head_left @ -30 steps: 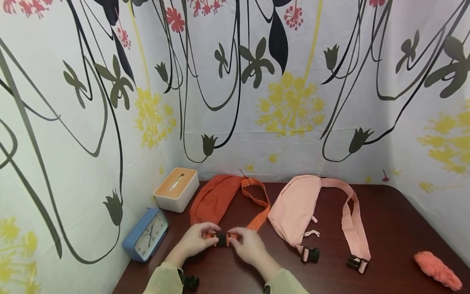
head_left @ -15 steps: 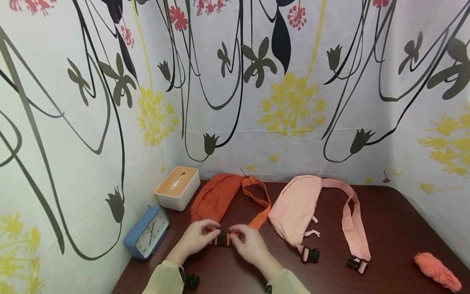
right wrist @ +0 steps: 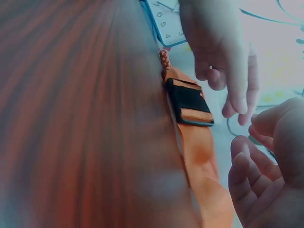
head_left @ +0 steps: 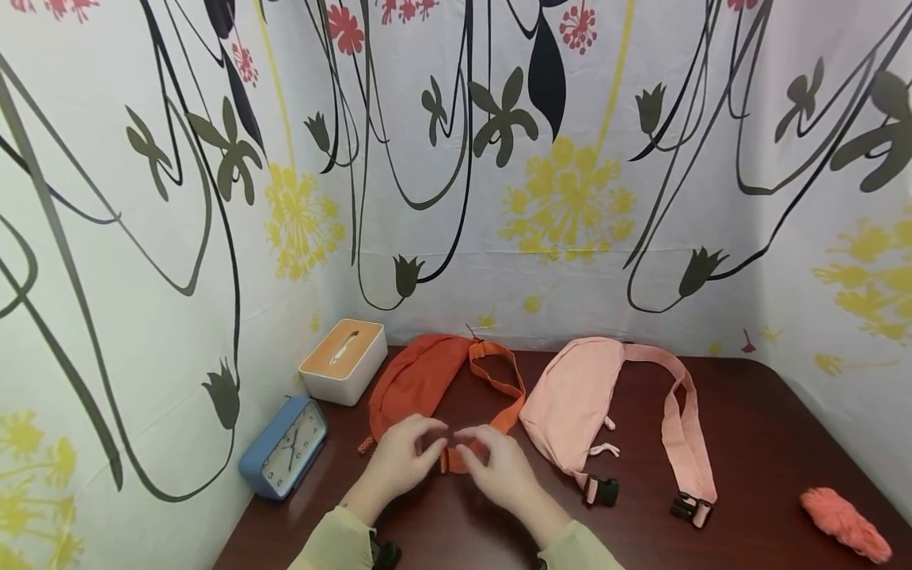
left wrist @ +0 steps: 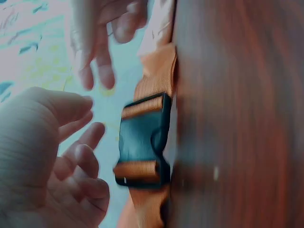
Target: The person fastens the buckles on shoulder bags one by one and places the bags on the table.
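A rust-orange waist bag [head_left: 420,372] lies on the table, its orange strap [head_left: 509,416] looping to the right. Its black side-release buckle [left wrist: 144,137] is clipped together, with orange webbing at both ends. Just above the buckle, my left hand [head_left: 400,461] hovers with fingers loosely bent and nothing between them. My right hand [head_left: 503,469] faces it, thumb and fingers apart and also holding nothing. Both wrist views show the fingertips away from the buckle, while the left fingers hide most of it in the head view.
Right of the orange bag lies a pink waist bag [head_left: 577,392], its two black buckle halves [head_left: 606,492] apart. A blue alarm clock [head_left: 283,449] and a tissue box [head_left: 345,364] stand along the left. Coral yarn [head_left: 846,524] lies near the right edge of the dark table [head_left: 641,546].
Both hands gripped the buckle's ends earlier. Now they have let go and lifted slightly, shifting right in the head view. The buckle stays on the table, joined.
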Available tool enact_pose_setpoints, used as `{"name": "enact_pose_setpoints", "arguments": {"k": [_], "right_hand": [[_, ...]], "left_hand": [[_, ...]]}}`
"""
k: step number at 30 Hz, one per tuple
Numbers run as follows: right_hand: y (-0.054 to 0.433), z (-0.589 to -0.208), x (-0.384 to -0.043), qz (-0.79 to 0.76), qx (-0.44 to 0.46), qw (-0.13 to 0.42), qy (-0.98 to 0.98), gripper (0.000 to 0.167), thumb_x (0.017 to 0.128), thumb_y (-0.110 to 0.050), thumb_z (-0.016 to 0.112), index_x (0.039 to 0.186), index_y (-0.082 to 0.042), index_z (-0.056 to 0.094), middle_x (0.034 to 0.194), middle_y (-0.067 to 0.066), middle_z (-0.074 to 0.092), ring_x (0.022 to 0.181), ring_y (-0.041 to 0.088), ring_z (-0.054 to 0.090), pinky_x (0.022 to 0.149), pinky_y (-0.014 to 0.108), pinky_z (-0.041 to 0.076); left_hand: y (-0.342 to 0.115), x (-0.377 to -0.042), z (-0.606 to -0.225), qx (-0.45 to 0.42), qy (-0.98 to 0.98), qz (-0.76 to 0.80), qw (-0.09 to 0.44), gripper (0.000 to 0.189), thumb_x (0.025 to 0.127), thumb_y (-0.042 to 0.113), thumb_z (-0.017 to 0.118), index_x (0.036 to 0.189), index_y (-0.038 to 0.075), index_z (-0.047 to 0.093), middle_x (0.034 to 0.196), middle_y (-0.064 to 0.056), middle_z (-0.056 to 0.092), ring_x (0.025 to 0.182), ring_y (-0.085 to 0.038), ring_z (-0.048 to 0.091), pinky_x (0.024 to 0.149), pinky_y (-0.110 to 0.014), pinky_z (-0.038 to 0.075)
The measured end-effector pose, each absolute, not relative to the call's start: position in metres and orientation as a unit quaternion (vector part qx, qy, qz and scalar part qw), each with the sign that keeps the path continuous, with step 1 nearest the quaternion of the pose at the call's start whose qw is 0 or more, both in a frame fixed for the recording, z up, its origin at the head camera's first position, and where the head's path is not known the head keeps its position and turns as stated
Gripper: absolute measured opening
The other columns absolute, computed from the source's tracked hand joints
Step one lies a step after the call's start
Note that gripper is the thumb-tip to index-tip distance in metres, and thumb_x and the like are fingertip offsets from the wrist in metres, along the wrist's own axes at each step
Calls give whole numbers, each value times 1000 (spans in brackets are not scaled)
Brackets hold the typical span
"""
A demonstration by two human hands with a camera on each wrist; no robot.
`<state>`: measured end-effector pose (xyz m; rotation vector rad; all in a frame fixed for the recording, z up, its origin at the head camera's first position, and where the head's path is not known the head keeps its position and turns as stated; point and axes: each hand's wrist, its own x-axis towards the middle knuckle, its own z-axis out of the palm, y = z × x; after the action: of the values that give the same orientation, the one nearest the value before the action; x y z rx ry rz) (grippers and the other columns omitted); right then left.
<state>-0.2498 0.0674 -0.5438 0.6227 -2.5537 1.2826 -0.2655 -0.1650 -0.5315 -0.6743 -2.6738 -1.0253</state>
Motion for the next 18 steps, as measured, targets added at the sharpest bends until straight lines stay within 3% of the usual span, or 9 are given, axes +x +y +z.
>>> {"name": "enact_pose_setpoints", "arguments": {"k": [6,10,14,16,18], "right_hand": [[96,-531,-246,407,227,156,-871,20,101,-21,80,121,-22,82,114,-8,81,84,3,66,78,28,58],[125,-526,-249,383,233,193,-873,21,100,-18,81,121,-16,82,112,-7,81,93,6,72,85,32,61],[161,-520,-249,382,205,198,-879,23,101,-20,81,123,-15,81,105,-7,81,72,-3,63,71,27,56],[179,-516,-247,402,180,158,-884,26,103,-23,79,128,-16,78,90,-4,80,55,-3,59,58,25,54],[197,-511,-246,403,159,132,-891,28,105,-27,77,131,-17,77,84,-4,79,50,-1,60,56,25,53]], "left_hand": [[-144,-262,-528,-263,-897,-341,96,23,106,27,75,129,27,77,113,11,72,84,0,58,76,-22,53],[-129,-259,-526,-284,-890,-345,89,25,106,26,74,130,23,77,118,5,74,91,-7,66,80,-23,56],[-112,-258,-525,-310,-884,-339,87,28,107,26,73,134,21,76,123,1,76,98,-13,71,86,-26,59],[-102,-258,-525,-324,-882,-332,86,29,107,27,73,136,23,76,125,1,76,100,-13,72,87,-25,58],[-93,-258,-524,-337,-880,-325,80,30,107,29,73,137,24,74,125,1,76,97,-11,71,86,-24,57]]}}
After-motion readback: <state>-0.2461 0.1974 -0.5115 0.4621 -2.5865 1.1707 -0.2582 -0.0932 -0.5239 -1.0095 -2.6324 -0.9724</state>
